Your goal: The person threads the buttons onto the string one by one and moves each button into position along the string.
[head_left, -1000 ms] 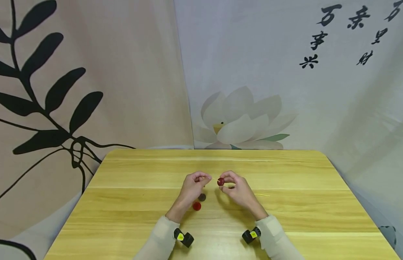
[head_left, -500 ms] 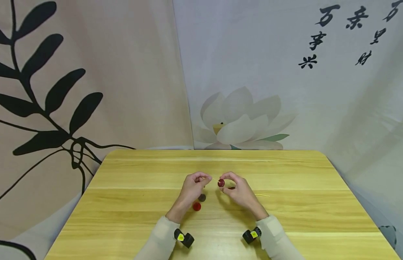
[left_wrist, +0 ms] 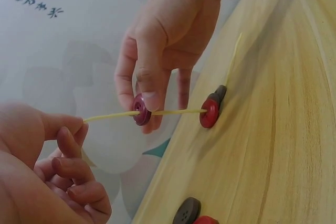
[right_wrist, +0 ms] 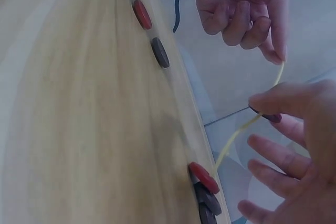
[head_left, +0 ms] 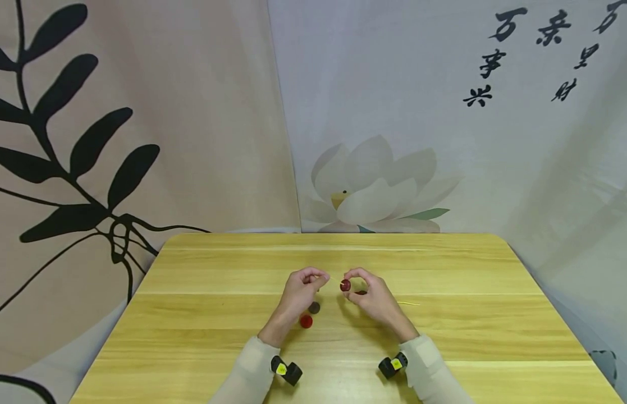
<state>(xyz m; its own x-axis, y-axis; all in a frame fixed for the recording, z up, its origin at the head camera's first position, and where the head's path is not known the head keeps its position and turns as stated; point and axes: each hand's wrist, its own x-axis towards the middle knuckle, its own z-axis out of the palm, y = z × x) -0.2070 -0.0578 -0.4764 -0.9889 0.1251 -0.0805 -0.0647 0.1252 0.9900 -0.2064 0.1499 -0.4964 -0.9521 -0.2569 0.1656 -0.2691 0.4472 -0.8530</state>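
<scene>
Two hands at a cord, above a wood-grained surface (head_left: 207, 336). The left hand (head_left: 304, 287) pinches the yellow cord (left_wrist: 176, 112) close to its end, with the tips of thumb and index finger pressed together; its other fingers are curled in toward the palm, apart from the cord. The right hand (head_left: 370, 293) grips a maroon button (head_left: 346, 285) by its edge between thumb and index finger, which are parted only by the button itself; the remaining fingers are loosely extended and clear of it.

The maroon button is raised off the surface, tilted on edge, at the left side of the right hand's fingers and to the right of the left hand's fingertips, near to but not touching them. The cord passes through it, spanning the gap between the hands. On the far side of the button from the left hand, the cord runs down to a red button (left_wrist: 209, 114), with dark buttons (right_wrist: 208, 200) touching behind it, below the right hand. A tail of cord lies on the surface right of the right wrist.

Just right of the left wrist lie a loose dark button (head_left: 314, 307) and, nearer, a loose red button (head_left: 306, 321), both flat on the surface. Beyond the far edge hang a leaf-print cloth (head_left: 217, 123), left, and a flower-print cloth (head_left: 419, 95), right.
</scene>
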